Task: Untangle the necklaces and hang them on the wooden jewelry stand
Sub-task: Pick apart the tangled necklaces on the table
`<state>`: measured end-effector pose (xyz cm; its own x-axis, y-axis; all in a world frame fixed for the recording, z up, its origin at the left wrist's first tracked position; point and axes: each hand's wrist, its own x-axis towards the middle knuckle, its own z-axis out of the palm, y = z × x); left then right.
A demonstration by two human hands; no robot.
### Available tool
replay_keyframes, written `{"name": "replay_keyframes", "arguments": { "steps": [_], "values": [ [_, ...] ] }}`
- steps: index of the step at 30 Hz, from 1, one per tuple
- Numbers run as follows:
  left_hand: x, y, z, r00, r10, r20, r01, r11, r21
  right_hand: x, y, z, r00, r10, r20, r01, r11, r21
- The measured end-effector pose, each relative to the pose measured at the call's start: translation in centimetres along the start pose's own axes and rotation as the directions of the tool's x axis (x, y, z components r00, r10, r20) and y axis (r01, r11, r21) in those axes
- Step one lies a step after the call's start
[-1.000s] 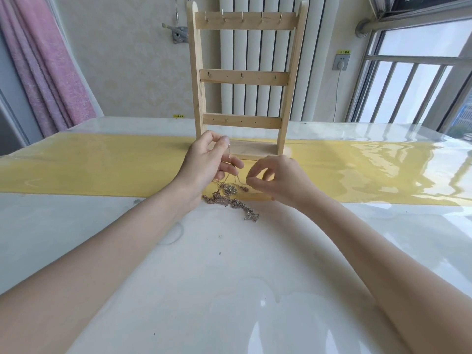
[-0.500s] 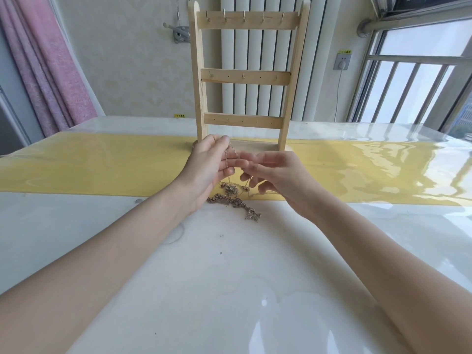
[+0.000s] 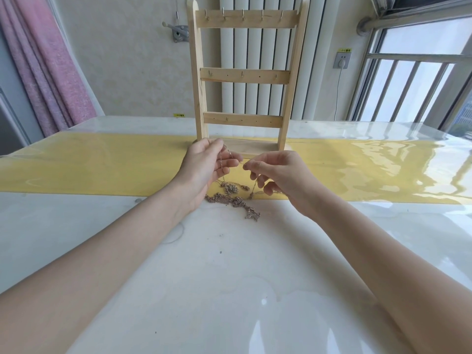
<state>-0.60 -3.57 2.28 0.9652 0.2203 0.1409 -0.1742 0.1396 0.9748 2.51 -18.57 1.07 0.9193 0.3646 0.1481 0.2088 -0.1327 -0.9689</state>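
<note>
1. The necklaces (image 3: 231, 198) were a knotted clump of thin, dull bronze-toned chains with small ornate links, lying on the glossy table (image 3: 229, 277) where the yellow runner (image 3: 102, 162) met the pale surface, just in front of the wooden jewelry stand (image 3: 246, 77).
2. The stand stood upright on the runner, a pale ladder-like frame with three crossbars carrying small hooks, none of them bearing a chain.
3. The left hand (image 3: 204, 167) had its fingers curled round a strand that rose from the clump, the chain running down across its palm side.
4. The right hand (image 3: 278, 175) pinched a fine strand between thumb and forefinger, its other fingers loosely curled; the strand stretched short and taut between the two hands.
5. How many necklaces made up the tangle could not be told, and the thinnest strands were hard to follow against the runner. Part of the clump was hidden behind the left wrist, and the stand's base was partly covered by the hands.
6. Compared with half a second earlier, the hands had drawn slightly apart, the right hand now pinching rather than reaching with spread fingers; the clump lay in the same spot.
</note>
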Motion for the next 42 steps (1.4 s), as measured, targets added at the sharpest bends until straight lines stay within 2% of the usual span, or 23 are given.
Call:
{"name": "replay_keyframes", "arguments": {
  "steps": [5, 7, 10, 13, 15, 17, 19, 21, 23, 25, 29, 34, 36, 37, 39, 42],
  "values": [
    [0.3, 0.3, -0.3, 0.996, 0.06, -0.064, -0.063, 0.997, -0.039, 0.1, 0.2, 0.1, 0.999, 0.026, 0.024, -0.023, 0.994, -0.104],
    [0.4, 0.1, -0.5, 0.995, 0.077, -0.058, -0.073, 0.995, 0.07, 0.2, 0.5, -0.1, 1.0, 0.016, 0.018, -0.011, 0.97, -0.245],
    [0.5, -0.2, -0.7, 0.991, 0.122, -0.046, -0.11, 0.973, 0.201, 0.5, 0.7, -0.5, 0.997, -0.036, 0.062, 0.064, 0.833, -0.55],
    [0.6, -0.1, -0.9, 0.974, 0.221, -0.05, -0.192, 0.921, 0.34, 0.3, 0.6, -1.0, 0.984, 0.003, 0.178, 0.116, 0.75, -0.651],
    [0.9, -0.5, -1.1, 0.95, 0.311, -0.008, -0.268, 0.83, 0.489, 0.4, 0.7, -1.1, 0.979, -0.039, 0.202, 0.173, 0.687, -0.706],
    [1.1, -1.1, -1.2, 0.936, 0.347, 0.053, -0.314, 0.762, 0.566, 0.5, 1.2, -0.9, 0.975, -0.121, 0.187, 0.22, 0.659, -0.719],
    [1.1, -1.4, -1.2, 0.934, 0.35, 0.071, -0.323, 0.744, 0.585, 0.5, 1.6, -0.4, 0.974, -0.181, 0.137, 0.224, 0.671, -0.707],
    [1.0, -1.4, -1.1, 0.927, 0.366, 0.086, -0.342, 0.726, 0.596, 0.5, 1.7, -0.1, 0.976, -0.199, 0.086, 0.204, 0.712, -0.672],
    [0.9, -1.2, -1.0, 0.913, 0.4, 0.083, -0.37, 0.72, 0.587, 0.6, 1.8, 0.1, 0.978, -0.183, 0.096, 0.2, 0.719, -0.666],
    [1.0, -1.0, -0.9, 0.891, 0.452, 0.035, -0.397, 0.74, 0.543, 0.6, 1.7, 0.3, 0.974, -0.184, 0.13, 0.222, 0.685, -0.694],
    [1.1, -0.8, -1.2, 0.848, 0.523, -0.086, -0.426, 0.768, 0.478, 0.4, 1.9, 0.8, 0.971, -0.221, 0.095, 0.225, 0.69, -0.688],
    [1.2, -1.0, -1.3, 0.825, 0.547, -0.142, -0.425, 0.766, 0.482, 0.6, 2.3, 1.3, 0.965, -0.254, 0.066, 0.219, 0.64, -0.736],
    [1.4, -1.2, -1.5, 0.847, 0.517, -0.12, -0.391, 0.761, 0.517, 0.6, 2.3, 1.4, 0.966, -0.256, 0.044, 0.215, 0.693, -0.688],
    [1.5, -1.3, -1.6, 0.868, 0.486, -0.096, -0.359, 0.75, 0.555, 0.4, 2.0, 1.3, 0.968, -0.25, 0.006, 0.202, 0.767, -0.609],
    [1.7, -1.9, -1.9, 0.912, 0.407, -0.052, -0.286, 0.721, 0.632, 0.3, 1.1, 0.8, 0.976, -0.195, -0.1, 0.151, 0.93, -0.336],
    [1.7, -2.1, -1.6, 0.938, 0.345, -0.021, -0.253, 0.728, 0.638, 0.0, 0.1, 0.0, 0.994, -0.053, -0.095, 0.054, 0.999, 0.005]
  ]
}}
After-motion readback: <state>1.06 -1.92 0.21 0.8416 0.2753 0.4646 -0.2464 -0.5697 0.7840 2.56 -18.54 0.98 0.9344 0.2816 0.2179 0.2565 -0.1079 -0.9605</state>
